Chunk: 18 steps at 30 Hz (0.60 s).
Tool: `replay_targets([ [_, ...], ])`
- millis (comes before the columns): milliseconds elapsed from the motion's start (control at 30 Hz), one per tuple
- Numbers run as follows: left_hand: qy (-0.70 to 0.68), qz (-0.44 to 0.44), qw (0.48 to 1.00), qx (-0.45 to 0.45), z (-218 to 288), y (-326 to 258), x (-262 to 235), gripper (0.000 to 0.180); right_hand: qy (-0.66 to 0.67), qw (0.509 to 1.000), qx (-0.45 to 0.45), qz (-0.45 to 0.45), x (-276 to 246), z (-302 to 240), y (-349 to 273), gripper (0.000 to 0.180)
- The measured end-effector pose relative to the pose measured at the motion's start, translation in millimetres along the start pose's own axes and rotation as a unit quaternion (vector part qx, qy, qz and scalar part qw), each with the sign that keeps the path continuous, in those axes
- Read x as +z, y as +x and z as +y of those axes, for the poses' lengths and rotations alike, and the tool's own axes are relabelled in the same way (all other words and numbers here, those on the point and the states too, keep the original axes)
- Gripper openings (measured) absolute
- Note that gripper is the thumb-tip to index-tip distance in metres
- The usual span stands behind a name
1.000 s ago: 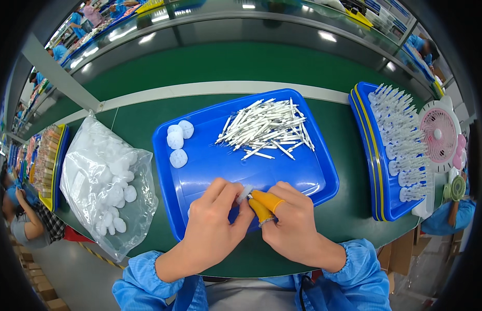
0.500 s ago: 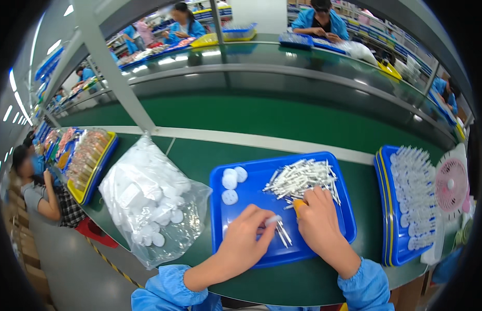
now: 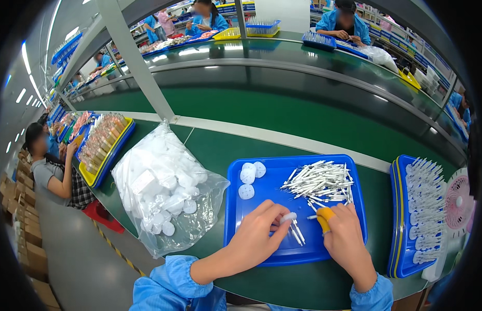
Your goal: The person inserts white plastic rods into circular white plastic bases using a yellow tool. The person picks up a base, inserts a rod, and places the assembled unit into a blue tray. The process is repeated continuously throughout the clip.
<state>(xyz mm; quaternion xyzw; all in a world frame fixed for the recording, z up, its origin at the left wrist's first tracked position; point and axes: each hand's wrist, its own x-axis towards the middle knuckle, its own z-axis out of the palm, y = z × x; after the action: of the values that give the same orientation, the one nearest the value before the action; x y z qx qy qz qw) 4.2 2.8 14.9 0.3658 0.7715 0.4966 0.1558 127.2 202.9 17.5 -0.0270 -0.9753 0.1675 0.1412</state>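
Note:
My left hand (image 3: 261,226) pinches a small white disc (image 3: 288,217) between thumb and fingers. Several thin white sticks (image 3: 297,231) with metal-looking ends hang down from the disc. My right hand (image 3: 345,231), with a yellow cover (image 3: 325,216) on a finger, is closed on a white stick (image 3: 313,217) whose end pokes out to the left. Both hands are above a blue tray (image 3: 231,207). A pile of such sticks (image 3: 324,179) lies at its far right, just beyond my right hand. Several loose white discs (image 3: 246,192) rest at its far left.
Left of the tray lies a clear plastic bag (image 3: 163,186) of white discs. On the right stand stacked trays (image 3: 401,217) of finished-looking pieces and a pink fan (image 3: 459,199). A yellow-and-blue tray (image 3: 114,155) sits far left, near a seated person (image 3: 52,173). A green conveyor (image 3: 282,114) runs beyond.
My right hand has drawn back from the stick pile toward me, with a white stick now showing in its fingers. My left hand still holds the disc. The whole view has shifted slightly.

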Motion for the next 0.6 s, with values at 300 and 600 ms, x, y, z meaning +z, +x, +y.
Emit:
replay_targets([
  [300,0.001,0.031,0.999,0.013,-3.8,2.9,5.5,0.013,0.062,0.996,0.035,-0.055,-17.5,-0.2,-32.2,0.030],
  [600,0.002,-0.013,1.000,-0.015,4.8,5.7,8.8,0.012,0.076,0.995,0.062,-0.031,-3.5,5.6,-35.6,0.025],
])
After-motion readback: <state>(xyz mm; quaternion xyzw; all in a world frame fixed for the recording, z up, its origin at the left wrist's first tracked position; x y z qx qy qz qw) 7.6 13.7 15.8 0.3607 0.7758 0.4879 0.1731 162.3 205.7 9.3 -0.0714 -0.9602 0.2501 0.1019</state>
